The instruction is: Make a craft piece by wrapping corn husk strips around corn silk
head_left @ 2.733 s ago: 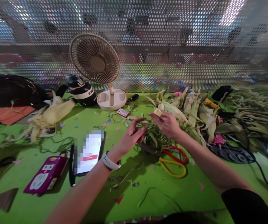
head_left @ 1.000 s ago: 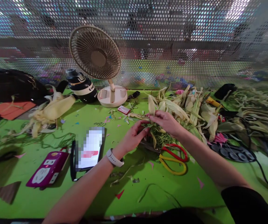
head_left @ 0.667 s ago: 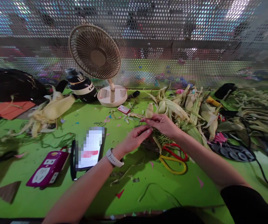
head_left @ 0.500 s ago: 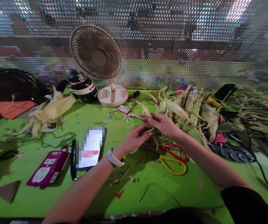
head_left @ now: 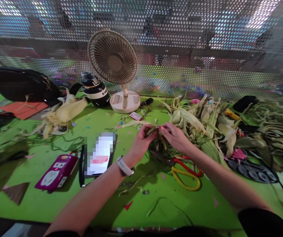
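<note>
Corn husk strip (head_left: 141, 124) — one, pinched by left hand (head_left: 141, 142) grip and right hand (head_left: 176, 138) grip, two scissors (head_left: 184, 171) beside.

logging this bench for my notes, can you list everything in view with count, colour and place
husk strip: one, pale, pinched between both hands
corn husks: heap, pale green, right of the hands
husked cob: one, pale yellow, far left
scissors: two pairs, red and yellow handles, below the right hand
fan: one, beige, at the mesh wall
bottle: one, black and white, left of fan
phone: one, black, centre left
power strip: one, purple, left of phone
table: one, green
left hand: watch on wrist, fingers on strip
right hand: fingers on strip
</note>
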`<action>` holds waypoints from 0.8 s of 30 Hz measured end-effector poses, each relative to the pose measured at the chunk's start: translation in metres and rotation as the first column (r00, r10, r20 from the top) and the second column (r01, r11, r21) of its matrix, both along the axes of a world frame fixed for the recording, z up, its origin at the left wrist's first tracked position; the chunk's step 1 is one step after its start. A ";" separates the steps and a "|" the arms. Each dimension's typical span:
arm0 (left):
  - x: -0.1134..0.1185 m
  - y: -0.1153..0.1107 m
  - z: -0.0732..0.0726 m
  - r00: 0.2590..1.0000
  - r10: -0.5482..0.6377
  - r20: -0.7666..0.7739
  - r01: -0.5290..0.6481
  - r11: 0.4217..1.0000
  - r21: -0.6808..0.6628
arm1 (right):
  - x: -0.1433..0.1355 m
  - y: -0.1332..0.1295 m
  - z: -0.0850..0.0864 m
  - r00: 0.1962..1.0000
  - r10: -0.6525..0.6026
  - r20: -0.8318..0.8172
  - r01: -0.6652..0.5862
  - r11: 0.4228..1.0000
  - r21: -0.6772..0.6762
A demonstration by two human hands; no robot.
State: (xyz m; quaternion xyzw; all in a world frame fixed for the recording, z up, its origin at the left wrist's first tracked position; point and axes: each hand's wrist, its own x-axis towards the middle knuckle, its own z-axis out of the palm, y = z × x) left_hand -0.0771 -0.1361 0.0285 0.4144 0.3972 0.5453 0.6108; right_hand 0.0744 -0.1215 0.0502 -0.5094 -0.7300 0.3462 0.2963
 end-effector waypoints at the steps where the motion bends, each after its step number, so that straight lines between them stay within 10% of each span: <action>1: 0.000 0.000 0.000 1.000 0.006 0.013 -0.006 1.000 -0.018 | -0.002 0.000 -0.003 1.000 0.010 -0.024 -0.010 1.000 -0.005; 7: -0.001 -0.001 0.000 0.989 -0.062 0.137 0.077 0.991 -0.107 | -0.007 -0.003 -0.014 0.995 -0.044 -0.095 0.055 0.991 0.120; 14: -0.005 0.004 -0.002 0.984 0.089 -0.153 -0.074 0.992 0.103 | -0.007 -0.005 -0.013 0.999 0.019 -0.031 -0.012 0.977 0.213; 24: -0.008 0.000 0.008 0.982 -0.017 -0.190 0.012 1.000 -0.028 | -0.004 -0.001 -0.011 0.982 0.173 -0.069 -0.155 0.963 0.220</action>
